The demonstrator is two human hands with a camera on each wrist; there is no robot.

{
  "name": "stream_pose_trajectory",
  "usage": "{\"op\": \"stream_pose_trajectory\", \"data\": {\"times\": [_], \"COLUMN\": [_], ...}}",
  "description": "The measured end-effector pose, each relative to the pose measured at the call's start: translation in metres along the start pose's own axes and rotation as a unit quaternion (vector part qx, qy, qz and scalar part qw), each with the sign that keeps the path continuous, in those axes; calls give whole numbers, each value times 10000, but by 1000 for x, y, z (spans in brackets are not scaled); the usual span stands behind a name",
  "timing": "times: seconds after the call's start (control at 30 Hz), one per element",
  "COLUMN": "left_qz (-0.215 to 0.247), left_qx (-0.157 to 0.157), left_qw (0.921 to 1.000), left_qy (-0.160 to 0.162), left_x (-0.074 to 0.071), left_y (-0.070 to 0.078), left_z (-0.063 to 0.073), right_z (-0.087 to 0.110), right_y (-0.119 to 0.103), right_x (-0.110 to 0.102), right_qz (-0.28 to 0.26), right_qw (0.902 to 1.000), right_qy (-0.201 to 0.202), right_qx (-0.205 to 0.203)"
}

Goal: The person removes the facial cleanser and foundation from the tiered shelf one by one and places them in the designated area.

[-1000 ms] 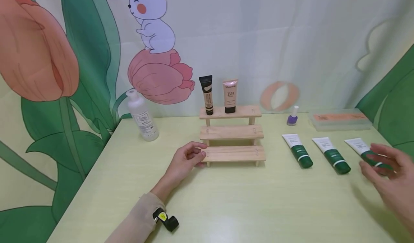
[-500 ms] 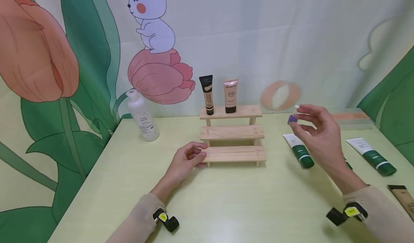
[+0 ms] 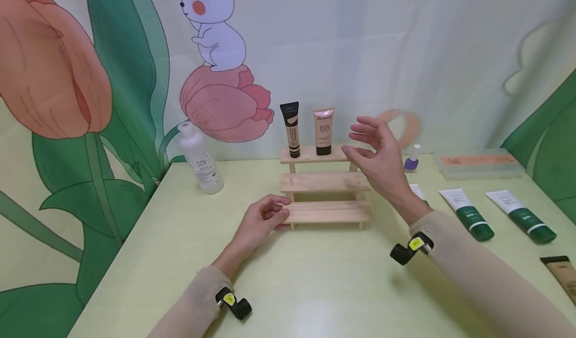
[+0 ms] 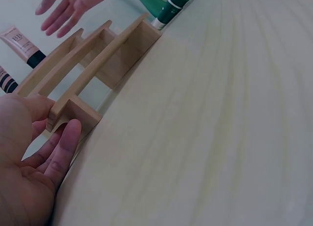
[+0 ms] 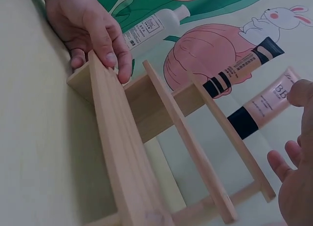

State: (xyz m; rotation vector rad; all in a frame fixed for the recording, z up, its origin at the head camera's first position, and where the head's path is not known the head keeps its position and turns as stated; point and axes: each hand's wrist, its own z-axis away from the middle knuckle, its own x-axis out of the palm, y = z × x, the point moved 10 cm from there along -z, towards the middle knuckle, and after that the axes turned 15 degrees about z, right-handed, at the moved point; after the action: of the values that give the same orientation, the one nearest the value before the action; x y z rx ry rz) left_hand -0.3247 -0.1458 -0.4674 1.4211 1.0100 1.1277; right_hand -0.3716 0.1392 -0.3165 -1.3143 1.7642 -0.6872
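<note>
My left hand (image 3: pixel 258 224) grips the left end of the lowest step of a three-tier wooden display stand (image 3: pixel 326 181). In the left wrist view its fingers (image 4: pixel 62 150) curl round the step's end. On the top tier a black-and-beige cosmetic tube (image 3: pixel 292 133) and a pink BB cream tube (image 3: pixel 323 133) stand upright on their caps. Just right of the BB cream, my right hand (image 3: pixel 381 160) hovers over the top tier's right end, fingers spread and holding nothing. In the right wrist view its fingertips overlap the BB cream (image 5: pixel 268 101).
Several green-and-white tubes (image 3: pixel 470 215) lie to the right, one partly hidden by my right forearm. Behind them are a purple nail polish bottle (image 3: pixel 411 162) and a flat clear case (image 3: pixel 479 164). A beige tube (image 3: pixel 562 275) lies at the right edge. A white bottle (image 3: pixel 201 160) stands back left.
My right hand has swung left from the green-and-white tubes, past the nail polish, to the top tier's right end. The nail polish stands at the back as before. My left hand has kept its grip.
</note>
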Motion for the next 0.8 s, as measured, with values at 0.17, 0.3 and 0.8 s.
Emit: {"op": "stream_pose_trajectory", "data": {"times": [0.17,0.3,0.8], "left_qz": [21,18,-28], "left_qx": [-83,-46,11], "left_qw": [10000,10000,10000], "left_qy": [0,37,32], "left_x": [1,0,-2], "left_y": [-1,0,-1], "left_z": [1,1,0], "right_z": [-12,-23,-34], "right_y": [2,2,5], "right_x": [20,34,63], "right_qz": [112,88,68], "right_qw": [9996,9993,9986], "right_qy": [-247,-375,-516], "right_qx": [25,5,60]}}
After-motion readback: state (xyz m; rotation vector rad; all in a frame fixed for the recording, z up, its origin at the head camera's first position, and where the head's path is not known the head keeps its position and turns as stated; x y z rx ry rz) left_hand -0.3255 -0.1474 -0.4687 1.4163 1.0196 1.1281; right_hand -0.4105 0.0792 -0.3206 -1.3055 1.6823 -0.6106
